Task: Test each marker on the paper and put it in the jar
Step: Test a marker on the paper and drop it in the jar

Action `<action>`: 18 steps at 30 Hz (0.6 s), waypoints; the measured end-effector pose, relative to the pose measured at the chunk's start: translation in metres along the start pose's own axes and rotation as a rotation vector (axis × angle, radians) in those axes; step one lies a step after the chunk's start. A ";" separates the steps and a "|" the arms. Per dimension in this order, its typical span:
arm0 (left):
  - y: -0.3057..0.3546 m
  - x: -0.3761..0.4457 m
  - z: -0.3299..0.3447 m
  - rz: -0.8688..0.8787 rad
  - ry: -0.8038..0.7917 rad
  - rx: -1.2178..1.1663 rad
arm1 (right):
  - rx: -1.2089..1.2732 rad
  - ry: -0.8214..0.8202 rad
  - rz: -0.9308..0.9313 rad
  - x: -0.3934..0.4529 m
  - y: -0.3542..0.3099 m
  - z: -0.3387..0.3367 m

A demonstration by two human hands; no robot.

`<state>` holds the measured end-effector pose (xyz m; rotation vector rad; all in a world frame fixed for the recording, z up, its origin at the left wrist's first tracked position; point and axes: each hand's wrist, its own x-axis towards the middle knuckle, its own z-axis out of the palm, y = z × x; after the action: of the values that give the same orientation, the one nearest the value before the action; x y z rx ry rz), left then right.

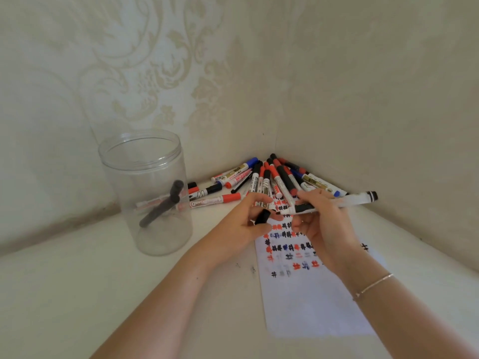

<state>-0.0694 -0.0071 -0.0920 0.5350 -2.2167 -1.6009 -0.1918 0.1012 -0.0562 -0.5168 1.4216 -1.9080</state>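
Observation:
My right hand (322,221) grips a white marker (344,201) with a black end, held level above the top of the paper (308,301); its uncapped tip points left. My left hand (250,220) pinches the black cap (262,216) just left of that tip. The paper lies on the white table and carries rows of red, black and blue hash marks. A clear plastic jar (147,193) stands to the left with a black marker (162,204) and a white and red one leaning inside. Several more markers (261,180) lie fanned in the corner behind my hands.
Two patterned walls (363,99) meet in a corner close behind the marker pile. The white table surface (77,294) spreads toward me on the left. A thin bracelet (374,285) circles my right wrist.

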 end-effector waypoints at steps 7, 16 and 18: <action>0.003 -0.002 0.002 0.000 0.025 0.117 | -0.059 -0.007 -0.025 -0.003 0.007 0.009; 0.003 -0.002 -0.001 -0.014 0.067 0.082 | -0.167 -0.050 0.048 0.006 0.009 0.005; 0.003 0.000 -0.003 0.019 0.100 -0.007 | -0.044 -0.098 0.128 0.006 0.005 0.004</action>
<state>-0.0679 -0.0088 -0.0877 0.5771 -2.1362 -1.5369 -0.1920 0.0938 -0.0599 -0.5194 1.4018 -1.7309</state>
